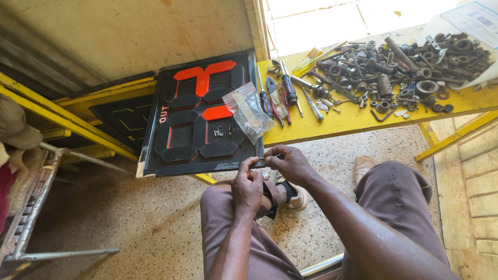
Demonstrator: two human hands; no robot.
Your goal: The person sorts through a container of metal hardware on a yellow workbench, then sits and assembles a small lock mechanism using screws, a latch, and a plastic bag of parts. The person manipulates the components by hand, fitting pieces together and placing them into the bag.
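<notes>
Both hands down between the knees, right at the front edge of the panel. Left hand curled, fingertips pinched together on something tiny; right hand same deal, thumb and finger pinching toward the left. Too small to tell what's in there tbh, maybe a screw. Forearms angled in from the lower right, wrists nearly touching.

Clear bag lying on the panel's right side, open end up, small bits inside. Few loose screws beside it on the black face. Screwdrivers and a heap of nuts on the yellow bench.
</notes>
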